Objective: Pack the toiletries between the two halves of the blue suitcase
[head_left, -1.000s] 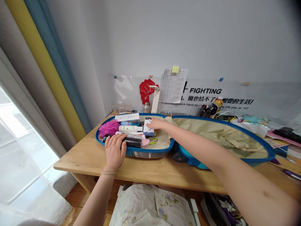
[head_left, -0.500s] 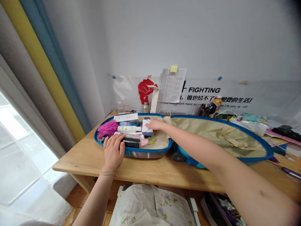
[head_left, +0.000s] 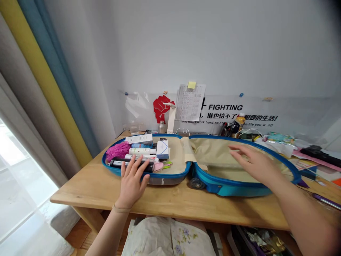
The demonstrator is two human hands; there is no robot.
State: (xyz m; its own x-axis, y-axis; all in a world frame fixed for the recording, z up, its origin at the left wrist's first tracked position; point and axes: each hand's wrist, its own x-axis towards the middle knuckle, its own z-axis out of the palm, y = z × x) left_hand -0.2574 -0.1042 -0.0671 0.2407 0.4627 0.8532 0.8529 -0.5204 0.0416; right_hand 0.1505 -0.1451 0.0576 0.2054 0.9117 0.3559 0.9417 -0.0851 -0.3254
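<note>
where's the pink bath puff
In the head view, the pink mesh bath puff sits at the left end of the open blue suitcase, beside a white tube.

Toiletries (head_left: 141,151) lie in the suitcase's (head_left: 231,190) left half.

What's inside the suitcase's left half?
A pink bath puff, a white box, a white bottle and a black bottle. The left hand covers part of the black bottle; anything beneath them is hidden.

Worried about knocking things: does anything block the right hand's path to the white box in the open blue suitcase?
Only low things: the cream fabric flap at the centre of the blue hard-shell suitcase, and its raised blue rims, lie between the right hand and the white rectangular box.
</note>
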